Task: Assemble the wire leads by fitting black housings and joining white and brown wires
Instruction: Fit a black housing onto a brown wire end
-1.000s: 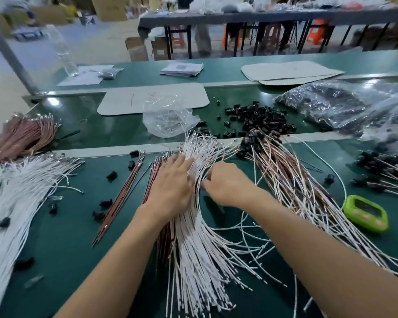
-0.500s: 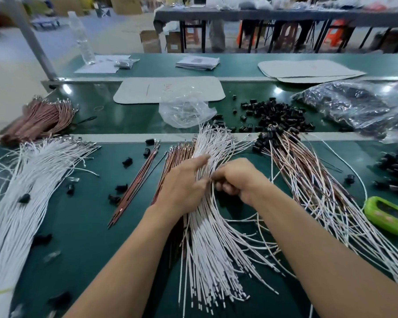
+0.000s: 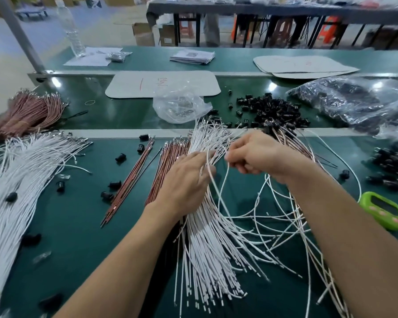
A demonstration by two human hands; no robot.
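Green matting covers the bench [image 3: 78, 226], with a second bench and stools blurred behind it. At the centre, the right grip [image 3: 255, 154] is curled, thumb and fingertips pinching 1 single white wire [image 3: 221, 184] that loops down and away from the fist. Just left of it, the left grip [image 3: 186, 180] lies palm down with fingers extended, pressing on the white wire bundle [image 3: 207, 249], which fans toward the near edge. Touching that bundle on its left is a flat row of brown wires [image 3: 170, 157]; a thinner brown bunch [image 3: 129, 177] lies apart, with loose black housings scattered around it. To the right of the right grip spreads a fan of joined leads [image 3: 292, 143], brown and white, their far ends capped in black.

Beyond the hands, a small clear bag [image 3: 179, 106] holds what look like tiny metal pieces, too blurred to name. Beside it is an open pile of black housings [image 3: 271, 109], and at far right a large clear bag [image 3: 354, 102] is packed with dark parts, probably more housings. A heap of white wires [image 3: 21, 180] and a pinkish-brown bundle [image 3: 28, 113] sit at far left; a green timer [image 3: 381, 210] rests at right.

Both forearms reach in from the near edge, converging.
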